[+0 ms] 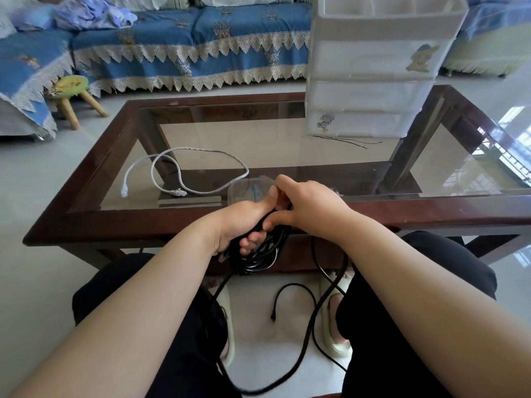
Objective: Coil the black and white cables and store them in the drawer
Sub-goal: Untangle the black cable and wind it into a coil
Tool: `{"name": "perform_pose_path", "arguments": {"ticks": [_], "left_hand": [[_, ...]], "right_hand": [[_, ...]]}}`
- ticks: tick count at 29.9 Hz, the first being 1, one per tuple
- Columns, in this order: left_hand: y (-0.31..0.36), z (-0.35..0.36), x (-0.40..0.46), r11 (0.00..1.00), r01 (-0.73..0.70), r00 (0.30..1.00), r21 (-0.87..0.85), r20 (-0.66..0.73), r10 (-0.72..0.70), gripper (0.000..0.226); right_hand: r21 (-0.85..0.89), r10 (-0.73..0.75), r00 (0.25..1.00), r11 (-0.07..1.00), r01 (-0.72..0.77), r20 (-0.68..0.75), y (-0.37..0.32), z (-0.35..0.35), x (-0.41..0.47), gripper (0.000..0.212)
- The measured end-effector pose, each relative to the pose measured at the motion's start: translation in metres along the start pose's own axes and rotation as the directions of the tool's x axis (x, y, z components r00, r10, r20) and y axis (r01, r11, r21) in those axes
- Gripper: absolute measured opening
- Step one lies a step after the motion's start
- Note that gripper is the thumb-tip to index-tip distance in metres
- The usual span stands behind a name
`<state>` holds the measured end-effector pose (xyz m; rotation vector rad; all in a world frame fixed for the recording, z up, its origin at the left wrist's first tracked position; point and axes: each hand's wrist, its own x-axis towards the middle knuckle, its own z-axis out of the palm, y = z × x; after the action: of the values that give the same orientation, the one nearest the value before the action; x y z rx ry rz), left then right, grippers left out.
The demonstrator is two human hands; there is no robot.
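Nearest the camera, loose lengths of the black cable (309,334) trail over the floor between the person's knees, one plug end lying free on the tiles between the slippers. Higher up, the same cable is gathered into a bundle of loops at the near edge of the table. The left hand (244,225) is closed around that bundle, fingers curled under it and thumb pointing up. The right hand (310,206) presses in against it from the other side, thumb and fingers pinched on what looks like a strand at the top of the coil, though the exact grip is hidden. Just behind the hands sits a small clear container (244,191) on the glass-topped table (115,222). Farther back and left, the white cable (184,170) lies uncoiled on the glass. At the far right stands a white plastic drawer unit (373,81), its drawers closed.
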<state>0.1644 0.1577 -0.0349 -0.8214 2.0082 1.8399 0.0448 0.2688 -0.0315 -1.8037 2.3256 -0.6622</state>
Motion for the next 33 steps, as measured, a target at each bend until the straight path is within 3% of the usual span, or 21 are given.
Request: {"name": "perform_pose_path", "arguments": {"ticks": [8,11,15,17,22,24,26,28,29,30,31,33], "left_hand": [[-0.003,-0.010,-0.003,0.988,-0.097,0.984,-0.121,0.136,0.113,0.060],[-0.004,-0.012,-0.007,0.988,-0.135,0.980,-0.074,0.137,0.144,0.043],[-0.003,-0.017,-0.010,0.985,-0.167,0.986,-0.050,-0.005,0.167,0.029],[-0.004,-0.021,-0.010,0.973,-0.216,0.967,-0.084,-0.155,0.202,0.028],[-0.002,-0.027,0.001,0.917,-0.345,0.820,-0.200,-0.540,0.191,0.037],[0.000,-0.034,0.001,0.884,-0.385,0.772,-0.265,-0.617,0.151,0.040],[-0.001,-0.042,0.000,0.862,-0.403,0.749,-0.308,-0.652,0.118,0.042],[-0.002,-0.042,-0.001,0.855,-0.396,0.759,-0.336,-0.644,0.098,0.042],[-0.003,-0.041,-0.001,0.851,-0.391,0.770,-0.349,-0.631,0.094,0.042],[-0.004,-0.039,-0.001,0.847,-0.389,0.779,-0.363,-0.620,0.092,0.042],[-0.004,-0.038,-0.002,0.841,-0.390,0.785,-0.375,-0.612,0.091,0.042],[-0.003,-0.037,-0.005,0.832,-0.401,0.793,-0.383,-0.600,0.105,0.042]], "right_hand": [[0.061,-0.133,0.985,0.988,0.140,-0.105,0.007,0.004,0.001,0.031],[0.128,-0.030,0.998,0.991,0.036,-0.053,0.009,-0.002,0.003,0.025],[0.218,0.139,0.990,0.967,-0.132,-0.019,0.024,-0.018,0.001,0.037],[0.203,0.174,0.984,0.963,-0.175,0.021,0.029,-0.020,0.000,0.034],[0.352,0.128,0.991,0.926,-0.137,0.049,0.019,-0.014,-0.009,0.052],[0.541,0.157,0.987,0.830,-0.140,0.013,0.018,-0.017,-0.012,0.054],[0.781,0.327,0.943,0.603,-0.161,-0.058,0.024,-0.020,-0.010,0.047],[0.972,0.567,0.823,0.169,-0.165,0.041,0.035,-0.021,-0.005,0.042],[0.987,0.636,0.757,-0.044,-0.157,0.149,0.040,-0.023,-0.002,0.039],[0.969,0.663,0.707,-0.188,-0.159,0.244,0.044,-0.025,0.000,0.035],[0.952,0.668,0.680,-0.242,-0.186,0.302,0.046,-0.027,0.000,0.031],[0.956,0.674,0.683,-0.136,-0.261,0.282,0.046,-0.027,-0.001,0.024]]}}
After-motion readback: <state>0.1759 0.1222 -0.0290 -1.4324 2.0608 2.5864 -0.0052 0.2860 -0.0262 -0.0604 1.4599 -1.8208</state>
